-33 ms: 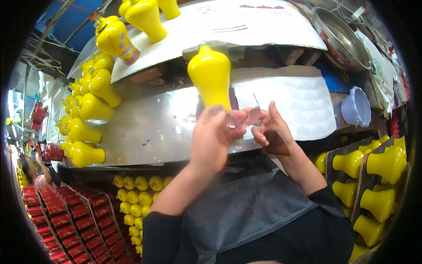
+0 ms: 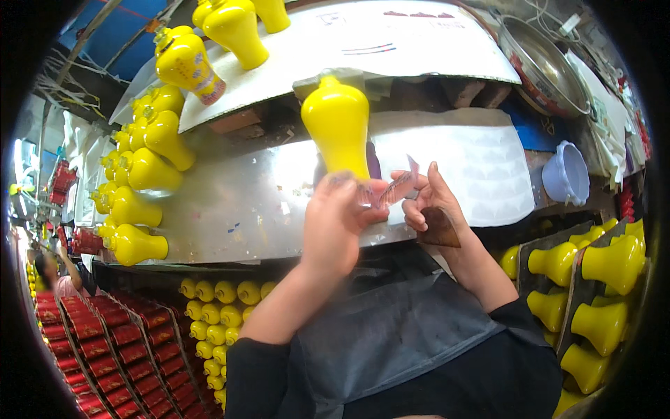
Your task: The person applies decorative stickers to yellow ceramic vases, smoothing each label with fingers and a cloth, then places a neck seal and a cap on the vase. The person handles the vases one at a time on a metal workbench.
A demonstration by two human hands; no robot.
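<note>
A glossy yellow bottle point(image 2: 335, 119) lies in front of me with its narrow neck away from me and its base toward my hands. My left hand point(image 2: 333, 213) is closed at the base, its fingers on one end of a thin, clear patterned strip point(image 2: 398, 188), seemingly a decal. The strip runs across to my right hand point(image 2: 436, 199), whose curled fingers hold its other end while the thumb points up. Tucked in the same hand is a flat brown scraper-like piece point(image 2: 440, 229). Whether the strip touches the bottle is hidden by my left fingers.
Beneath the bottle is a metal-topped bench point(image 2: 237, 202); a white sheet point(image 2: 474, 167) lies to its right. Yellow bottles point(image 2: 136, 244) line the left edge, and more fill racks point(image 2: 562, 279) at right. A lilac bucket point(image 2: 567, 174) and red stacked boxes point(image 2: 112, 342) stand farther out.
The strip's right end has tilted and now shows a broader, higher face beside my right fingers. Both hands stay almost in place; the whole view has shifted slightly.
</note>
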